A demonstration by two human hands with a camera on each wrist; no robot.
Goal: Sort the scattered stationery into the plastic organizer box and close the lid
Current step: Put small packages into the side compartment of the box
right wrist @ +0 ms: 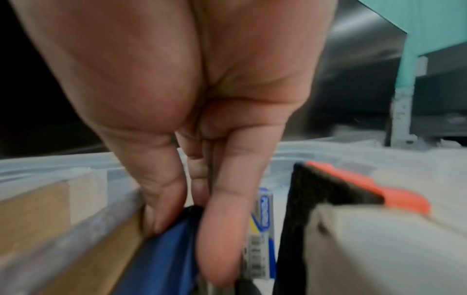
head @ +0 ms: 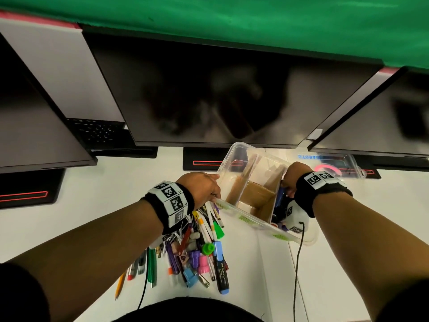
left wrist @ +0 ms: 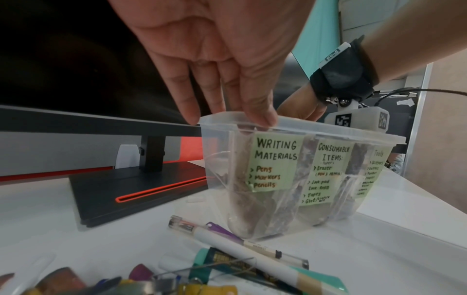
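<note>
The clear plastic organizer box (head: 253,223) stands open in front of the middle monitor, split by cardboard dividers (head: 257,194). Green labels (left wrist: 275,163) on its near wall (left wrist: 328,135) read writing materials, consumable items and tools. My left hand (head: 204,189) (left wrist: 232,111) pinches the box's left rim. My right hand (head: 292,180) (right wrist: 192,209) reaches into the right compartment, thumb and fingers pinching a blue tool (head: 281,196) (right wrist: 161,259). The scattered stationery (head: 197,247) lies heaped under my left wrist: pens, markers, clips, caps.
The clear lid (head: 343,163) lies behind the box on the right, with a pink tape roll (head: 327,169) by it. Three dark monitors (head: 209,94) and their stands (left wrist: 139,185) line the back. A black and orange item (right wrist: 341,189) stands in the right compartment.
</note>
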